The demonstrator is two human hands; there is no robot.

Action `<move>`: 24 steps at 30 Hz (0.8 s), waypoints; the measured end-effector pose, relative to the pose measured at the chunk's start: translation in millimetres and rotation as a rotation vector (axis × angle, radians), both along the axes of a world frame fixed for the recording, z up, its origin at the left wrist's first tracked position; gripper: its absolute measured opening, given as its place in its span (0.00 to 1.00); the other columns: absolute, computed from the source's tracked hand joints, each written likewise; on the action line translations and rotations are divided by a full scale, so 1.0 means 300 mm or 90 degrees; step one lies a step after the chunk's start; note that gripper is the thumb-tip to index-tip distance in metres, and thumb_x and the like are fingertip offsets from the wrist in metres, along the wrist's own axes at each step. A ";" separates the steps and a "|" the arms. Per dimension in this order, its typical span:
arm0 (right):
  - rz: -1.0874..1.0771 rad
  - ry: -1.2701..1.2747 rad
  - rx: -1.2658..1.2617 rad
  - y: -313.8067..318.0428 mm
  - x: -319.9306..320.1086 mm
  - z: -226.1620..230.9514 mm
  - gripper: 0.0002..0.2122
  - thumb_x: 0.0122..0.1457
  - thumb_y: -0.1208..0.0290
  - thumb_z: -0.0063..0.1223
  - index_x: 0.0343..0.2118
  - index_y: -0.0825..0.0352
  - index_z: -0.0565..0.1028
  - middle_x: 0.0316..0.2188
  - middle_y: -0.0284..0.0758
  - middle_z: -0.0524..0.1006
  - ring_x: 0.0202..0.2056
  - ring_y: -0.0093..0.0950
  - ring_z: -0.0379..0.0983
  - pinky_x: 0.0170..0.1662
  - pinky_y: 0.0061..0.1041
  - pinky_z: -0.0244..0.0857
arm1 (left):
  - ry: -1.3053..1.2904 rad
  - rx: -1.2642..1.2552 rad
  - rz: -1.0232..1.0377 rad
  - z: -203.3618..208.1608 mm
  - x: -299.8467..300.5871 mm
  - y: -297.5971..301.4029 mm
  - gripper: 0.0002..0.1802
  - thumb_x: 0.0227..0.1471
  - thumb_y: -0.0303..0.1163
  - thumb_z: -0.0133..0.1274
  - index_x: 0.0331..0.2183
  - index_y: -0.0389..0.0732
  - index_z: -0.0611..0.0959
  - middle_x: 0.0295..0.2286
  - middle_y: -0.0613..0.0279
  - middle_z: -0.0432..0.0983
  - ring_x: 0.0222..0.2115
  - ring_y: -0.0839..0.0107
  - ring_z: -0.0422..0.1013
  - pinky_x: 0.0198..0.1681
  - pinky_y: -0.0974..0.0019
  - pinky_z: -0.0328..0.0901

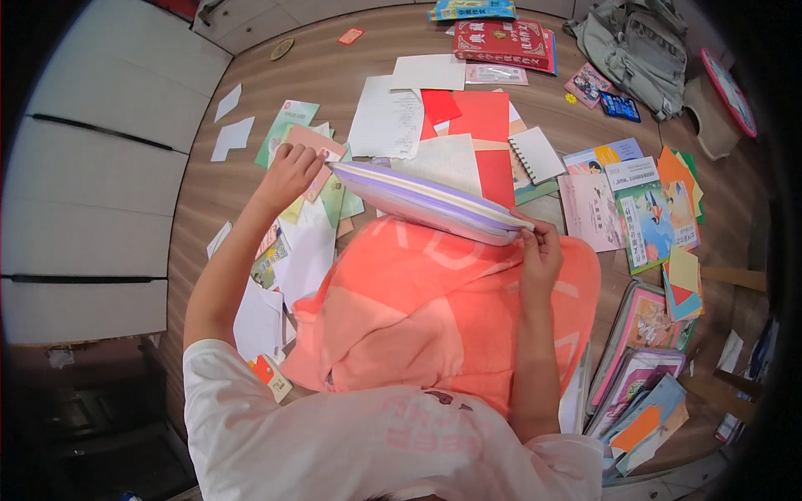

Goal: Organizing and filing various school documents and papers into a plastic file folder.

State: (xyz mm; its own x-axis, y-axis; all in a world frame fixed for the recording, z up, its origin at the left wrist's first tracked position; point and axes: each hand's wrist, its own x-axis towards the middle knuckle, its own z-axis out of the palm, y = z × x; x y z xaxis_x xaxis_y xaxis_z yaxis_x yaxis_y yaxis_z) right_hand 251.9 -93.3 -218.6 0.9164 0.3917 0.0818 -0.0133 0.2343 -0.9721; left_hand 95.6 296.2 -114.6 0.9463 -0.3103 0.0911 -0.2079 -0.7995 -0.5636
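Note:
A lilac zippered document pouch point(426, 200) is held edge-up above my lap, its pale zipper strip facing me. My left hand point(294, 171) is closed at the pouch's far left corner; the fingertips' exact grip there is hard to make out. At the opposite corner my right hand point(540, 246) pinches the end of the pouch between thumb and fingers. Below it a coral-pink blanket point(401, 317) covers my lap. Whether anything lies inside the pouch cannot be seen.
Loose papers point(388, 117), red sheets point(484, 117) and a spiral notebook point(537, 154) lie ahead on the wooden floor. Booklets point(643, 213) and filled folders point(635, 367) are at right. A thick red book point(504, 43), phone point(619, 106) and grey backpack point(635, 46) sit farther off. White drawers point(92, 217) stand left.

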 end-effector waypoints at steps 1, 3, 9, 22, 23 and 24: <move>0.002 -0.020 0.001 0.002 0.001 -0.003 0.06 0.59 0.77 0.44 0.38 0.72 0.70 0.42 0.40 0.76 0.34 0.18 0.70 0.38 0.16 0.64 | -0.003 -0.004 0.005 -0.011 -0.013 0.007 0.14 0.42 0.30 0.48 0.36 0.39 0.76 0.27 0.64 0.66 0.31 0.68 0.64 0.36 0.63 0.58; 0.005 -0.014 -0.001 0.007 -0.006 -0.002 0.06 0.60 0.77 0.44 0.38 0.71 0.70 0.43 0.40 0.75 0.36 0.20 0.70 0.39 0.17 0.63 | -0.024 -0.023 0.046 -0.043 -0.049 0.027 0.14 0.44 0.29 0.49 0.37 0.40 0.76 0.28 0.64 0.67 0.32 0.67 0.64 0.35 0.62 0.58; 0.028 0.028 0.076 0.046 0.039 -0.046 0.16 0.57 0.75 0.49 0.47 0.69 0.62 0.51 0.44 0.67 0.48 0.26 0.65 0.49 0.23 0.60 | -0.181 -1.218 0.496 -0.279 -0.044 0.003 0.31 0.52 0.44 0.49 0.55 0.42 0.64 0.52 0.57 0.61 0.52 0.63 0.58 0.51 0.62 0.55; 0.005 0.145 -0.180 0.144 0.132 -0.173 0.35 0.44 0.75 0.64 0.54 0.69 0.57 0.48 0.41 0.67 0.48 0.32 0.65 0.51 0.28 0.61 | -0.152 -1.173 0.496 -0.638 0.283 -0.102 0.45 0.30 0.39 0.69 0.49 0.32 0.66 0.40 0.49 0.71 0.39 0.63 0.70 0.42 0.65 0.65; 0.005 0.143 -0.182 0.148 0.139 -0.159 0.35 0.44 0.75 0.64 0.54 0.69 0.57 0.48 0.41 0.67 0.48 0.32 0.65 0.51 0.28 0.61 | -0.152 -1.176 0.495 -0.631 0.280 -0.086 0.45 0.30 0.39 0.69 0.49 0.32 0.66 0.40 0.49 0.71 0.39 0.63 0.70 0.42 0.65 0.65; -0.050 0.120 -0.138 0.131 0.136 -0.146 0.33 0.44 0.74 0.63 0.54 0.69 0.58 0.47 0.41 0.68 0.48 0.32 0.65 0.50 0.28 0.61 | -0.171 -1.137 0.439 -0.552 0.281 -0.104 0.44 0.30 0.40 0.69 0.47 0.32 0.67 0.38 0.50 0.72 0.38 0.64 0.71 0.41 0.65 0.65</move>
